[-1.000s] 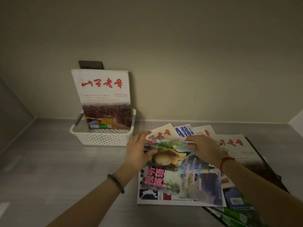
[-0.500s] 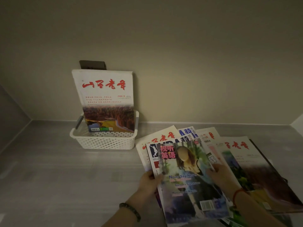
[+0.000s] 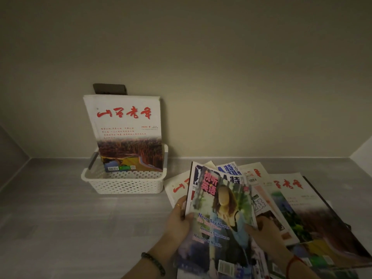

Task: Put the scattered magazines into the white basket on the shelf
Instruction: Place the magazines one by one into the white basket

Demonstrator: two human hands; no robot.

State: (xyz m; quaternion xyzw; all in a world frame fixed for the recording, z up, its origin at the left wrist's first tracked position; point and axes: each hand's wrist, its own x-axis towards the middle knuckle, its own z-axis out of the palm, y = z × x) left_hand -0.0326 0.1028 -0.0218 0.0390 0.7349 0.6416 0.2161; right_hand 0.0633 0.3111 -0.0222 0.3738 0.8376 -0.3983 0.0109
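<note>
Magazine (image 3: 219, 224) edges between both hands

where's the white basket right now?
Head view, left of centre: the white basket sits on the shelf against the back wall, one magazine standing upright in it, left of the scattered pile.

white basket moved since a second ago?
No. The white basket sits in the same spot against the back wall, with the same magazine standing in it.
</note>
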